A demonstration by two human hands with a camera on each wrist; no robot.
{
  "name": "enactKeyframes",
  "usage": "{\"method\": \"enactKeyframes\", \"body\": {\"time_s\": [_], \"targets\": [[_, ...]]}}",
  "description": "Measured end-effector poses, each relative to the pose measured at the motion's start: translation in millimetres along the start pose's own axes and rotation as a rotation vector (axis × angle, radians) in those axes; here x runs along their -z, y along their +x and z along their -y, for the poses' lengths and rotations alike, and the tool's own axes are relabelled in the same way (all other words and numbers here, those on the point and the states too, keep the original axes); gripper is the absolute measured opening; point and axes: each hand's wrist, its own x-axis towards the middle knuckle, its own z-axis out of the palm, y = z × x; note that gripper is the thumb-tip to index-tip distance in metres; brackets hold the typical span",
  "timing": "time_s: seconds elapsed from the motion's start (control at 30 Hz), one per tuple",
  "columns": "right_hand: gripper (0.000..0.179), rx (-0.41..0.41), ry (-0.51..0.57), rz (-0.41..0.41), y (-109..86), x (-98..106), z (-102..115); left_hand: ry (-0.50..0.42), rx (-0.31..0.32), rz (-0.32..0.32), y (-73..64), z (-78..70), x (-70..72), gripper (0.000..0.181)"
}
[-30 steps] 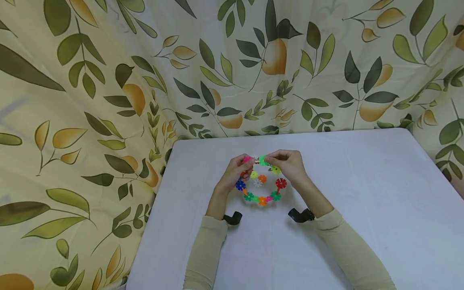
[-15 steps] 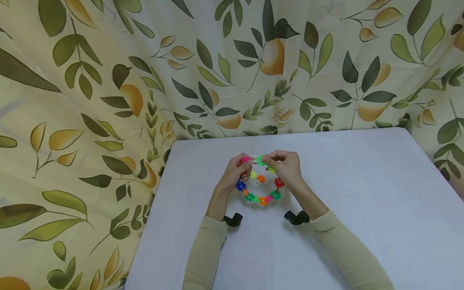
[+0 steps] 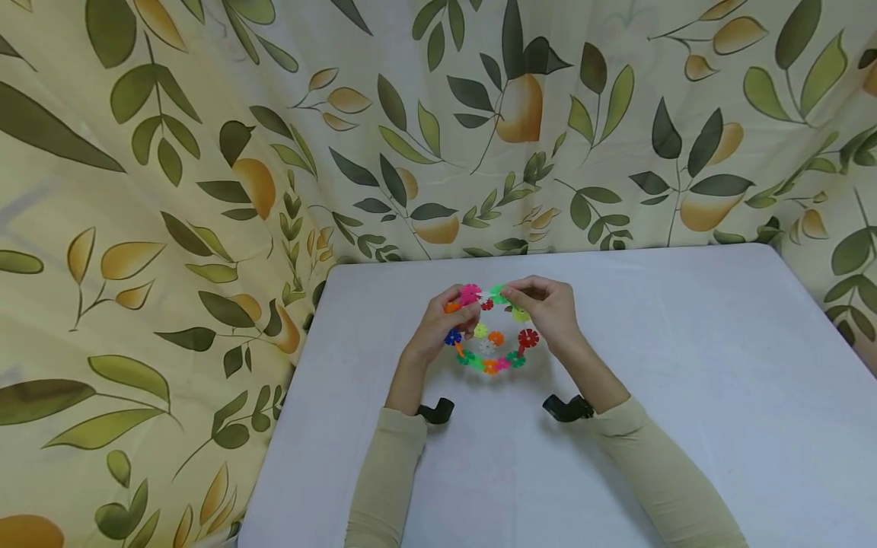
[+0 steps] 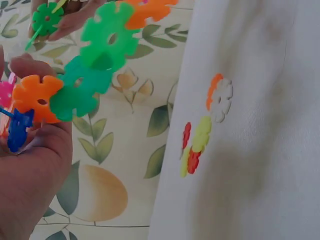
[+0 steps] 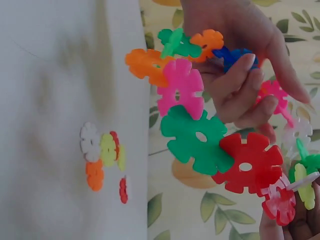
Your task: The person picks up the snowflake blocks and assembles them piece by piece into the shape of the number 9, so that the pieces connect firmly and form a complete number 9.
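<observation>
A ring of notched plastic flower discs [image 3: 528, 338], slotted into one another, hangs between both hands above the table. My left hand [image 3: 433, 326] holds its left side, thumb and fingers around the orange and blue discs; a pink disc [image 3: 470, 294] shows above the thumb. My right hand [image 3: 550, 310] pinches a green disc [image 3: 498, 294] at the top of the ring. In the right wrist view, a red disc [image 5: 247, 165] joins a teal disc [image 5: 192, 137], and a clear pale disc [image 5: 298, 132] lies between pink and green ones. The right fingertips are partly hidden behind discs.
Several loose discs lie on the white-covered table [image 3: 651, 342] beyond and under the ring, among them a white one [image 5: 90, 142], an orange one [image 5: 94, 175] and a red one [image 5: 123, 190]. Dark wrist-camera mounts [image 3: 567, 408] stick inward from both wrists. A leaf-patterned curtain [image 3: 384, 183] hangs behind.
The ring has lifted and tilted slightly, its near edge now farther from me. More of the pink disc shows above the left thumb. My right hand has risen a little.
</observation>
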Motion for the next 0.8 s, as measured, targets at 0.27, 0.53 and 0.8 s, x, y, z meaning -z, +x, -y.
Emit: {"method": "enactKeyframes", "body": {"time_s": [0.27,0.53,0.8], "targets": [[0.036,-0.001,0.067,-0.14,3.7,10.4,2.9,-0.048,0.014,0.059,0.0,3.8,0.8,0.036],[0.036,-0.026,0.101,-0.205,4.7,18.8,6.4,-0.041,0.107,0.192,2.2,8.2,-1.6,0.032],[0.036,-0.017,0.113,-0.2,6.0,21.9,5.7,-0.091,0.149,0.261,2.1,3.9,-2.9,0.039]]}}
